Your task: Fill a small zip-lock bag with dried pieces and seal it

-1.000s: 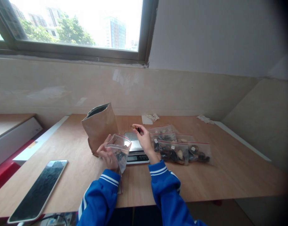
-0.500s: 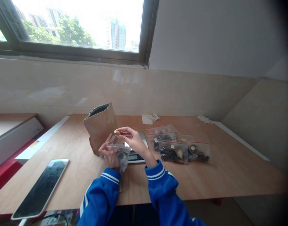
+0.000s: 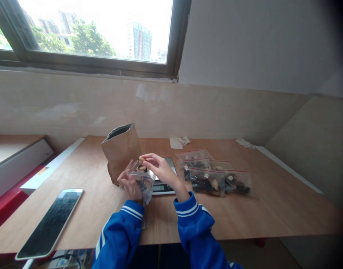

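The right hand [image 3: 160, 169] has carried a pinched piece [image 3: 142, 160] to the pouch [image 3: 142, 179] gripped by the left hand [image 3: 130, 183].

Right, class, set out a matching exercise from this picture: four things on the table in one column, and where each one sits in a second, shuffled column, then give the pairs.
Things:
1. brown paper bag
2. phone
3. filled zip bags
4. scale

Places:
A. lying flat near the table's front left edge
B. in a row to the right of the hands
C. standing open behind the left hand
D. partly hidden under the right hand

Pairs: 1-C, 2-A, 3-B, 4-D
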The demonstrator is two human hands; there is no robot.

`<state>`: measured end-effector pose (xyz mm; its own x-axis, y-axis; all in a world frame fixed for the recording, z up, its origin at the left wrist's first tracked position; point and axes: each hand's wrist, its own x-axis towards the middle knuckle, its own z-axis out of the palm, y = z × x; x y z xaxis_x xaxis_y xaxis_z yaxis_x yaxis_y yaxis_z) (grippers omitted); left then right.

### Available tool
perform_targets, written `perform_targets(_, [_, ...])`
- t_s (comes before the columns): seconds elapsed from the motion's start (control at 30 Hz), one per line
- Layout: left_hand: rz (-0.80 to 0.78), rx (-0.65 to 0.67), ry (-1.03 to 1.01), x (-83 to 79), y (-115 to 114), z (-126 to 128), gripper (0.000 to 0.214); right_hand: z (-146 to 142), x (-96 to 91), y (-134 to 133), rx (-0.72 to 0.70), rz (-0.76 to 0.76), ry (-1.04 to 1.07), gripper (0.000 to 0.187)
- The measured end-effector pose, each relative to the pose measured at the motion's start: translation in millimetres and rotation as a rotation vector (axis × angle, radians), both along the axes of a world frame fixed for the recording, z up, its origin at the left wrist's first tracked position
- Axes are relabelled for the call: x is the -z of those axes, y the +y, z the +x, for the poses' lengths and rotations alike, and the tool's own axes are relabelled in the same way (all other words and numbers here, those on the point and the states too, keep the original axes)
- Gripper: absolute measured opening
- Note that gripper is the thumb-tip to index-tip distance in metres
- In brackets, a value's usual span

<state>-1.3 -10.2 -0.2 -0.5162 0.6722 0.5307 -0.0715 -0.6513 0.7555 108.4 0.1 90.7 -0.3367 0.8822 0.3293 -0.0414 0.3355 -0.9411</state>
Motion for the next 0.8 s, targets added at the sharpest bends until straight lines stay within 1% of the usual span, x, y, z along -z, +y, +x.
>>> perform_targets(0.13, [-0.006, 0.01, -0.037, 2.1, 2.3, -0.5, 0.018, 0.3, -2.4, -2.1, 0.024, 0.067, -0.034, 0.024])
perform_targets(0.27, [0.015, 0.008, -0.05, 3.8, 4.8, -1.0, 0.019, -0.1, -1.6, -1.9, 0.129, 0.178, -0.15, 0.024])
perform_targets(0.33, [-0.002, -0.013, -0.029, 4.9, 5.4, -1.3, 0.019, -3.0, -2.7, -1.1, 0.163, 0.224, -0.216, 0.026])
perform_targets(0.4, [-0.047, -0.073, 0.0, 5.9, 5.5, -1.8, 0.02, -7.1, -6.5, -0.8, 0.141, 0.263, -0.273, 0.031])
perform_targets(0.47, [-0.097, -0.137, 0.007, 6.2, 5.5, -2.3, 0.02, -10.2, -12.5, -1.8, 0.087, 0.298, -0.3, 0.034])
perform_targets(0.53, [-0.119, -0.153, -0.017, 5.6, 5.9, -2.8, 0.02, -10.5, -17.7, -5.2, 0.066, 0.32, -0.295, 0.034])
perform_targets(0.57, [-0.117, -0.14, -0.038, 5.0, 6.2, -2.9, 0.02, -9.3, -18.7, -8.0, 0.087, 0.324, -0.282, 0.033])
perform_targets(0.63, [-0.108, -0.117, -0.071, 3.7, 6.8, -3.1, 0.021, -5.2, -15.5, -16.1, 0.201, 0.314, -0.244, 0.028])
perform_targets(0.7, [-0.109, -0.123, -0.081, 2.5, 7.1, -2.9, 0.023, -1.1, -4.3, -26.8, 0.368, 0.263, -0.209, 0.025])
perform_targets(0.73, [-0.115, -0.133, -0.081, 2.0, 7.2, -2.8, 0.024, 0.0, 3.9, -32.8, 0.442, 0.214, -0.195, 0.029])
perform_targets(0.8, [-0.151, -0.132, -0.069, 1.4, 7.0, -2.8, 0.026, -1.4, 22.6, -44.3, 0.516, 0.072, -0.17, 0.048])
